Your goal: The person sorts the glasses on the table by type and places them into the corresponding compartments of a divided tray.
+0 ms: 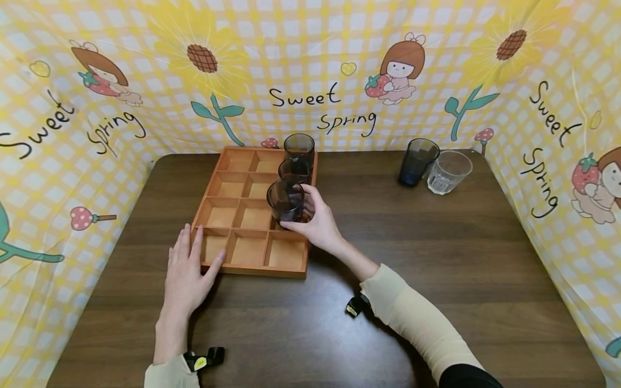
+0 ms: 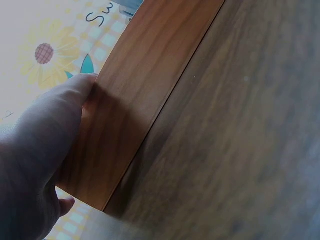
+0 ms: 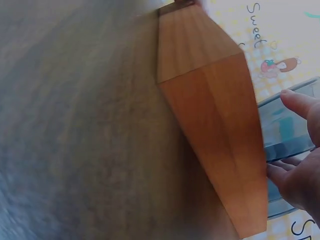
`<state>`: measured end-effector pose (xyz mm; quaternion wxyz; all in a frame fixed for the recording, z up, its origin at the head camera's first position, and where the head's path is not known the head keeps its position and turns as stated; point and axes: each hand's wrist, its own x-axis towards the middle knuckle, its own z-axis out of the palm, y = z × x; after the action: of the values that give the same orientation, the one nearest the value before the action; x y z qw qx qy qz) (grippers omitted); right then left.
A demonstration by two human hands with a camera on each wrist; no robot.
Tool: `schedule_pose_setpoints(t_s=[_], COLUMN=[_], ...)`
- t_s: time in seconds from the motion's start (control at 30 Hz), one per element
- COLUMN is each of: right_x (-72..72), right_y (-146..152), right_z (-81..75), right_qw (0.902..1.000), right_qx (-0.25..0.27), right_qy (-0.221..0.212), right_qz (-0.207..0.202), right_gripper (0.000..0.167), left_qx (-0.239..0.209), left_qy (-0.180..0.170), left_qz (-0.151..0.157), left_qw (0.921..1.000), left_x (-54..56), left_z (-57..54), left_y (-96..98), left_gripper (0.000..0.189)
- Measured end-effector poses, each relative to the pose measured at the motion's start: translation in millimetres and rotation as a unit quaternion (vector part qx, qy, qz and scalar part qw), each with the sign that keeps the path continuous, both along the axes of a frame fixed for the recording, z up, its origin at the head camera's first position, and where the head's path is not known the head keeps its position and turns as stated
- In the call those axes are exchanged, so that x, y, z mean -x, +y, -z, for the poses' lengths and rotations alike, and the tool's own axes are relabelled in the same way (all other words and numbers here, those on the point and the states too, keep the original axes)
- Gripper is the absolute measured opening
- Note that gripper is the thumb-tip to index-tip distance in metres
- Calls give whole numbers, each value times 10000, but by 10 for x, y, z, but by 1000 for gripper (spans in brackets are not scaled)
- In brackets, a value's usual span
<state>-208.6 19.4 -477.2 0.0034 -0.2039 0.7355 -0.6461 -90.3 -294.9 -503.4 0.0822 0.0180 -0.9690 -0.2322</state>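
Note:
A wooden divided box (image 1: 252,270) with several square compartments lies on the table. My right hand (image 1: 322,223) grips a dark tinted drinking glass (image 1: 282,200) between thumb and fingers, its base low in the right column, third row from the back. Behind it, two more dark glasses, a middle one (image 1: 291,168) and a rear one (image 1: 299,144), stand in that same column. At the near left corner, my left hand (image 1: 186,275) rests against the box with fingers extended along its left side and thumb over the front edge. In the right wrist view the box wall (image 3: 215,130) partly hides the held glass (image 3: 285,122).
At the back right of the brown table (image 1: 436,258), a dark blue glass (image 1: 417,161) stands beside a clear glass (image 1: 448,173). A yellow checked cloth (image 1: 301,64) with printed flowers encloses the table's back and sides.

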Motion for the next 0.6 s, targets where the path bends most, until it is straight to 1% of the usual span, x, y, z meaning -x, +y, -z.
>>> schedule_pose_setpoints(t_s=[0.1, 0.2, 0.6], right_x=[-7, -4, 46], right_y=[-16, -15, -42], right_z=[16, 21, 151], right_qw=[9996, 9992, 9983], right_qx=[-233, -337, -407], right_qy=[80, 171, 400], right_qz=[103, 156, 90], right_gripper=[87, 86, 86], left_qx=[-18, -30, -73], left_qy=[-4, -5, -25], left_qz=[-7, -6, 8], left_qw=[10000, 10000, 10000], left_x=[-6, -1, -8], left_z=[-2, -4, -24], left_y=[-1, 5, 10], left_gripper=[89, 89, 90])
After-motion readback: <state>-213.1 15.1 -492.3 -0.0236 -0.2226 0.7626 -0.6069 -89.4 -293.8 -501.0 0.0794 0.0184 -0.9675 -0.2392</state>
